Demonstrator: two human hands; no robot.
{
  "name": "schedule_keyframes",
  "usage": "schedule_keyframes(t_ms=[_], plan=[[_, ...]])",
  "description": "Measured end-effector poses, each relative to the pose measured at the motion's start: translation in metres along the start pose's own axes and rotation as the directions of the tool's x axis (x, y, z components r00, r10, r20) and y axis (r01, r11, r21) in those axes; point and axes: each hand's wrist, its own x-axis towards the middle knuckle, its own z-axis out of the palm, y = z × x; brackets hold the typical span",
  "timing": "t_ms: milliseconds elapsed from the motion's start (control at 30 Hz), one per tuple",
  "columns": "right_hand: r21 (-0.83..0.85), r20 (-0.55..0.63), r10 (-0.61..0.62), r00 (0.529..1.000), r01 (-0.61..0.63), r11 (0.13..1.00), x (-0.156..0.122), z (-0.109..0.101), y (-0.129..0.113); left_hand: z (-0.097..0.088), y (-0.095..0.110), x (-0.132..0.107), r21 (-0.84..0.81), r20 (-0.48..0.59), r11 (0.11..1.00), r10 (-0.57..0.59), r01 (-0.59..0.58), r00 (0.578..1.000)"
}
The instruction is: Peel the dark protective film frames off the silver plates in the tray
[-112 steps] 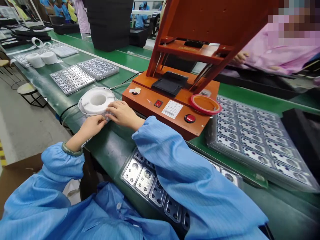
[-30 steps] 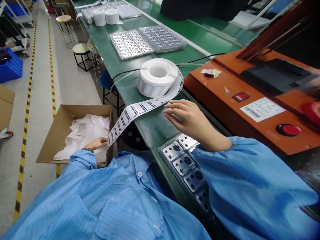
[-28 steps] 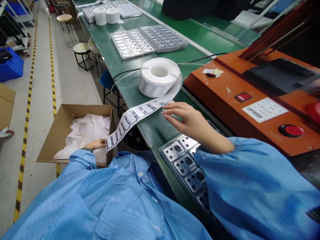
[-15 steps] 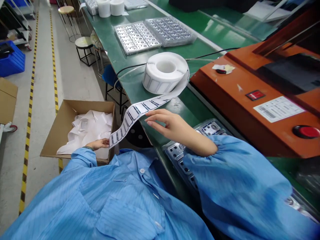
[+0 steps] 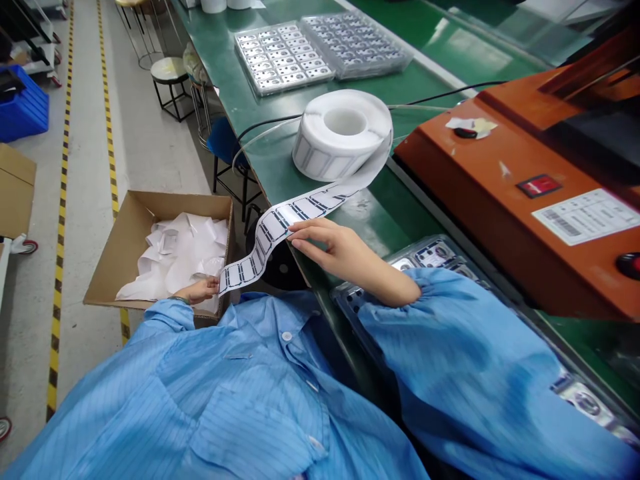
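Observation:
A white roll of labels (image 5: pixel 320 157) stands on the green workbench, and its loose strip of labels (image 5: pixel 263 237) curves from it down to the left. My left hand (image 5: pixel 199 290) pinches the end of that strip just in front of an open cardboard box (image 5: pixel 113 260). Over the bench edge, my right hand (image 5: pixel 333 247) reaches to the middle of the strip. Its fingertips are at the strip's lower edge, with finger and thumb apart. Dark-bordered rectangular labels show along the strip. Below my right forearm lies a clear tray of metal-faced parts (image 5: pixel 435 253), partly covered by my sleeve.
Crumpled white backing paper (image 5: pixel 180 260) fills part of the box. Two trays of parts (image 5: pixel 285 60) lie farther along the bench (image 5: pixel 225 80). An orange machine (image 5: pixel 505 173) stands at right. A black cable (image 5: pixel 270 122) runs behind the roll. Stools (image 5: pixel 170 70) stand at left.
The view has turned slightly, shifting the bench and machine rightward and up. My right fingertips have come closer to the strip's edge. My left hand keeps its hold on the strip's end.

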Motion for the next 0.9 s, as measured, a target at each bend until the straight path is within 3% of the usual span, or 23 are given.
schedule_keyframes(t_ms=[200, 333, 433, 567, 667, 900], plan=[[-0.07, -0.025, -0.039, 0.999, 0.037, 0.997, -0.002, -0.004, -0.001, -0.017, 0.01, -0.01, -0.007, -0.019, 0.999, 0.041, -0.041, 0.999], [-0.134, -0.029, -0.101, 0.994, 0.096, 0.986, 0.0, -0.009, -0.014, -0.038, 0.038, -0.03, 0.006, -0.103, 0.99, 0.14, -0.14, 0.985], [-0.142, -0.003, -0.156, 0.988, 0.154, 0.978, 0.004, -0.005, -0.031, -0.044, 0.068, -0.047, 0.008, -0.152, 0.977, 0.211, -0.212, 0.966], [-0.151, 0.094, -0.201, 0.975, 0.213, 0.965, 0.011, 0.021, -0.053, -0.031, 0.109, -0.058, 0.025, -0.179, 0.955, 0.296, -0.296, 0.938], [-0.211, 0.18, -0.155, 0.971, 0.192, 0.959, 0.015, 0.044, -0.062, -0.013, 0.132, -0.058, 0.043, -0.225, 0.926, 0.374, -0.374, 0.9], [-0.303, 0.195, 0.016, 0.981, 0.045, 0.952, 0.014, 0.076, -0.062, 0.027, 0.154, -0.054, 0.049, -0.422, 0.881, 0.445, -0.471, 0.79]])
